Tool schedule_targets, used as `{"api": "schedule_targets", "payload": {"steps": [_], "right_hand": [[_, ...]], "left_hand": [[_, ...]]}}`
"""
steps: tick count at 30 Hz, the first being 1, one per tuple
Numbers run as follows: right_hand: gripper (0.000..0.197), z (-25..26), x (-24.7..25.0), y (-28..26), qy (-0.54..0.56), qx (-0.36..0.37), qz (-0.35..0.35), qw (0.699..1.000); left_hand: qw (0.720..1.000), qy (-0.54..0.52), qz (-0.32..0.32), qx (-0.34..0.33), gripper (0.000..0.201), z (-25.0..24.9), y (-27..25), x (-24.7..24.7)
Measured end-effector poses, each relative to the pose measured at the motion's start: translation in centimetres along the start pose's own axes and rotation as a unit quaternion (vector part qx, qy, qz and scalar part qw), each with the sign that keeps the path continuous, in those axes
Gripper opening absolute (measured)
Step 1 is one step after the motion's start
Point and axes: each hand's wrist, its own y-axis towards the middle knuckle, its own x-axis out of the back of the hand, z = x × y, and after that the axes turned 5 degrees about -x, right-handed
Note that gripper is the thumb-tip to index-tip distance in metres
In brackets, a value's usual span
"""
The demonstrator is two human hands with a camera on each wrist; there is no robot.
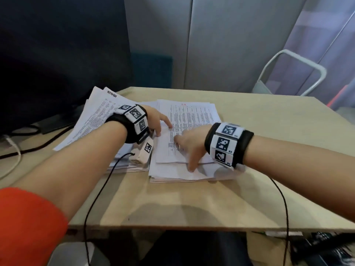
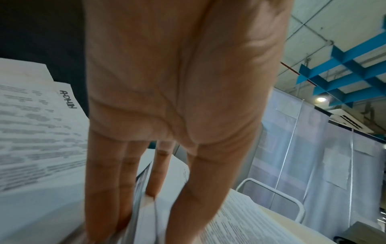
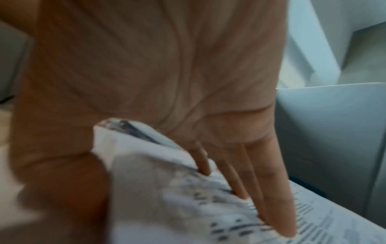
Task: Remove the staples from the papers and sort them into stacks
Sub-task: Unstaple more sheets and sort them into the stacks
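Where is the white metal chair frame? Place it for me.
In the head view, the white metal chair frame stands beyond the table's far right corner, against the grey wall, apart from the papers.

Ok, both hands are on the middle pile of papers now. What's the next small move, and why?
Probably lift the top sheets clear of the middle stack. The right hand already has a corner of them folded up between thumb and fingers, and the left hand has its fingers among the pages at the left edge. No staple or staple remover shows, so whether they are still stapled cannot be told.
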Motion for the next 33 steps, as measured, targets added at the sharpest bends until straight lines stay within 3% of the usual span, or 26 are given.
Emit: {"api": "schedule_targets", "payload": {"steps": [3, 6, 9, 12, 14, 17, 20, 24, 27, 30, 33], "right_hand": [[0.072, 1.4, -0.9, 0.4, 0.014, -0.026, -0.008, 1.000], [0.088, 1.8, -1.3, 0.3, 0.004, -0.037, -0.015, 0.999], [0.108, 1.4, -0.9, 0.6, -0.015, -0.054, 0.023, 0.998], [0.086, 1.4, 0.2, 0.9, -0.016, -0.010, 0.035, 0.999], [0.070, 1.9, 0.5, 1.2, -0.053, 0.010, 0.051, 0.997], [0.048, 3.3, 0.5, 2.0, -0.081, 0.003, 0.053, 0.995], [0.049, 3.6, 0.7, 2.2, -0.088, 0.012, 0.034, 0.995], [0.039, 3.6, 1.1, 2.2, -0.112, 0.011, 0.077, 0.991], [0.062, 2.5, 2.3, 1.3, -0.062, 0.002, 0.097, 0.993], [0.088, 1.8, 2.5, 0.9, -0.036, -0.016, 0.078, 0.996], [0.091, 1.6, 2.4, 1.2, -0.057, -0.012, 0.050, 0.997]], "left_hand": [[0.999, 0.002, 0.038, 0.000, 0.054, 0.1, 0.9, 1.2], [0.999, 0.013, 0.053, 0.002, 0.051, 0.1, 1.2, 2.1], [0.996, -0.008, 0.089, 0.015, 0.043, 0.1, 1.5, 3.1], [0.997, -0.024, 0.073, 0.031, 0.033, 0.1, 1.9, 3.9], [0.999, -0.016, 0.042, 0.026, 0.055, 0.0, 2.4, 4.3], [0.997, -0.035, 0.060, 0.014, 0.022, -0.8, 1.5, 5.0], [0.998, 0.021, 0.051, 0.009, 0.023, -1.4, 1.1, 5.5], [0.997, 0.071, 0.033, -0.012, 0.055, -1.0, 3.2, 4.7], [0.991, 0.132, -0.018, -0.034, 0.085, -0.8, 4.2, 3.1], [0.976, 0.204, -0.063, -0.047, 0.088, -1.6, 4.1, 0.8], [0.969, 0.225, -0.076, -0.072, 0.105, -0.7, 7.4, -0.2]]}}
